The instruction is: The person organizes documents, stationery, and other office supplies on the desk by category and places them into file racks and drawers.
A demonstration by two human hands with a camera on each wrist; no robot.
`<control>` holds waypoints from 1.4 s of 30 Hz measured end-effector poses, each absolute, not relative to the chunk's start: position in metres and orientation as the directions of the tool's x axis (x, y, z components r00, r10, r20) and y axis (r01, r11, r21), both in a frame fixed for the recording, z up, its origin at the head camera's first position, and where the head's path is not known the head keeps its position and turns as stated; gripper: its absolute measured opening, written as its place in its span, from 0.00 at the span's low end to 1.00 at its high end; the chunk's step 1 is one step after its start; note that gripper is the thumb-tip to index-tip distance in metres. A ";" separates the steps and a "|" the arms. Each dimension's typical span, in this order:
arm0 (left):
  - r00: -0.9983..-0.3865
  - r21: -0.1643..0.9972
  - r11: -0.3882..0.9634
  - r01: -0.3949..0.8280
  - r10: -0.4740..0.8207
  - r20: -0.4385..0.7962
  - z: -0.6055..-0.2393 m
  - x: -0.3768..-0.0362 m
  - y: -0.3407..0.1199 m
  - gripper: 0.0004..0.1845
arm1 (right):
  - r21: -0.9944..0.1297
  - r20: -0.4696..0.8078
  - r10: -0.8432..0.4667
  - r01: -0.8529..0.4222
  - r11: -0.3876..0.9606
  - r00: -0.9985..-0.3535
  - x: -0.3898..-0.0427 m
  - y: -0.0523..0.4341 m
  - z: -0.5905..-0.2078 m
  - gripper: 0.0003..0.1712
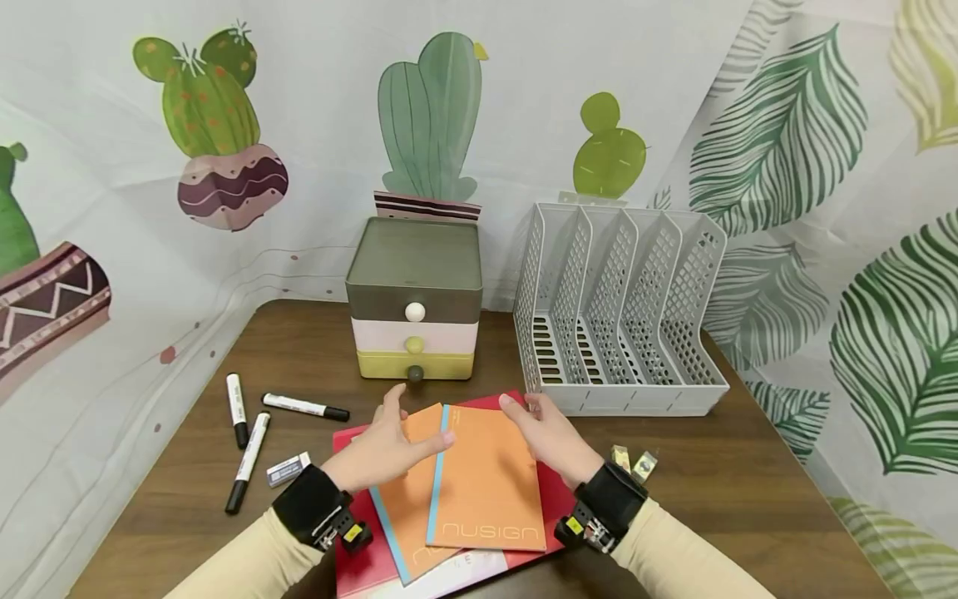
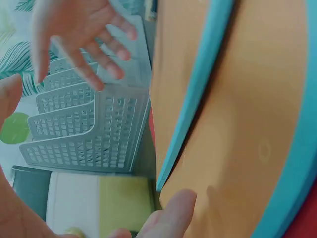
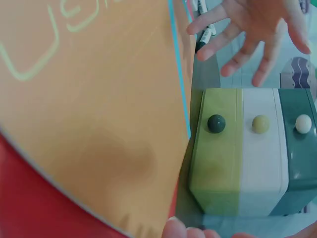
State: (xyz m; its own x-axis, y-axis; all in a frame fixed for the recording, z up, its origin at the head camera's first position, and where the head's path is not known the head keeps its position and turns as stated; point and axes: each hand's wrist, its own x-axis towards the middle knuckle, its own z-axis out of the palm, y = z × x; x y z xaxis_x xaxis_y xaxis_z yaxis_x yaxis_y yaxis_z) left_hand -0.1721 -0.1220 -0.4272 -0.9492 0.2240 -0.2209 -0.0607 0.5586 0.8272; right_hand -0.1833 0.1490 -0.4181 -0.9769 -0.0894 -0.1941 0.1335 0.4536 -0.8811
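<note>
Two orange notebooks with blue spines overlap on a stack of red-covered material. The upper notebook [image 1: 490, 474] lies partly over the lower notebook [image 1: 404, 532], which is angled to the left. Beneath both, the red cover [image 1: 554, 499] shows at the sides. My left hand [image 1: 385, 451] is over the left notebook's top part, fingers spread and thumb stretched toward the upper notebook's spine. By the upper notebook's top right corner is my right hand [image 1: 552, 437], fingers loosely extended. Neither hand grips anything; whether fingertips touch the paper I cannot tell.
Behind the notebooks stands a three-drawer box [image 1: 415, 337] with round knobs. A grey file rack [image 1: 621, 399] is at back right. Several markers [image 1: 249, 462] and an eraser [image 1: 288, 469] lie left; two small boxes [image 1: 632, 462] lie right.
</note>
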 end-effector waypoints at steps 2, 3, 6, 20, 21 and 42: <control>-0.935 0.858 0.502 -0.108 0.242 -0.259 -0.429 -0.173 -0.121 0.68 | -0.884 -0.237 -0.083 0.180 0.432 -0.968 -0.181 0.155 -0.418 0.50; -0.927 0.872 0.472 -0.129 0.255 -0.275 -0.430 -0.173 -0.121 0.67 | -0.881 -0.255 -0.081 0.197 0.430 -0.963 -0.180 0.157 -0.419 0.50; -0.908 0.896 0.406 -0.182 0.281 -0.312 -0.432 -0.172 -0.120 0.66 | -0.869 -0.287 -0.089 0.220 0.444 -0.954 -0.178 0.164 -0.421 0.50; -0.843 0.901 0.252 -0.354 0.331 -0.424 -0.433 -0.175 -0.111 0.61 | -0.858 -0.443 -0.102 0.387 0.338 -0.891 -0.180 0.175 -0.424 0.49; -0.839 0.899 0.253 -0.357 0.336 -0.428 -0.434 -0.175 -0.110 0.61 | -0.856 -0.449 -0.100 0.395 0.334 -0.888 -0.180 0.176 -0.426 0.50; -0.847 0.896 0.290 -0.337 0.322 -0.423 -0.451 -0.183 -0.089 0.40 | -0.857 -0.454 -0.078 0.412 0.309 -0.888 -0.173 0.181 -0.438 0.52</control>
State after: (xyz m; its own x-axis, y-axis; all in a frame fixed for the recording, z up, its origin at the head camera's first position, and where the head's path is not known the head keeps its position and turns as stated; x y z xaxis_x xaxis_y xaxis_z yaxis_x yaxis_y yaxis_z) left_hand -0.1829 -0.0886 -0.4508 -0.8473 0.3217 -0.4225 -0.3366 0.2900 0.8959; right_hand -0.1732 0.1810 -0.4376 -0.8875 -0.0776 -0.4542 0.4117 0.3088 -0.8574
